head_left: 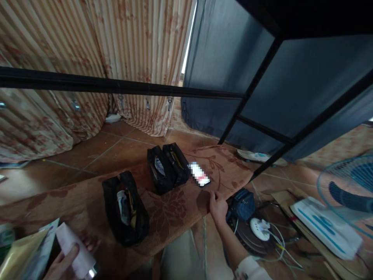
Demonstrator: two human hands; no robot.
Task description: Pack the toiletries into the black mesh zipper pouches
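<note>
In the lower left, my left hand (pixel 65 262) is closed around a pale pink tube (pixel 71 245) with a shiny silver cap. My right hand (pixel 218 206) is closed at the near edge of the cloth-covered bench (pixel 171 214); the inside of its fingers is hidden. Just beyond it lies a phone (pixel 199 174) with a lit, blurred screen. Between my hands stands an open black bag (pixel 109 202) with small items inside. Farther back is another open black bag with two compartments (pixel 160 186), also holding things.
Gold and pale packets (pixel 25 249) sit at the far left. A black metal frame (pixel 175 91) crosses above, before patterned curtains (pixel 140 46). On the right are a dark blue bag (pixel 243 204), a white power strip (pixel 260 229) with cables, and a fan (pixel 349 186).
</note>
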